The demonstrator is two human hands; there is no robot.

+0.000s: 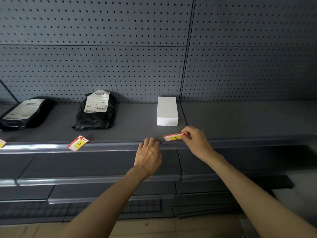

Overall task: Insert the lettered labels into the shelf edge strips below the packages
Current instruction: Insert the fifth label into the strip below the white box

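A red, white and yellow label marked E (173,137) sits at the shelf's front edge below the white box (167,110). My right hand (194,140) pinches the label's right end. My left hand (148,156) rests its fingertips on the clear edge strip (106,146) just left of the label, holding nothing. A second label marked D (78,143) lies tilted on the shelf edge below a black package (97,111). Part of a third label (2,143) shows at the far left, below another black package (25,113).
A grey pegboard wall (120,57) backs the shelf. Lower grey shelves (85,179) with their own edge strips step out beneath my arms. The shelf section (240,117) to the right of the white box carries nothing. Tiled floor shows at the bottom.
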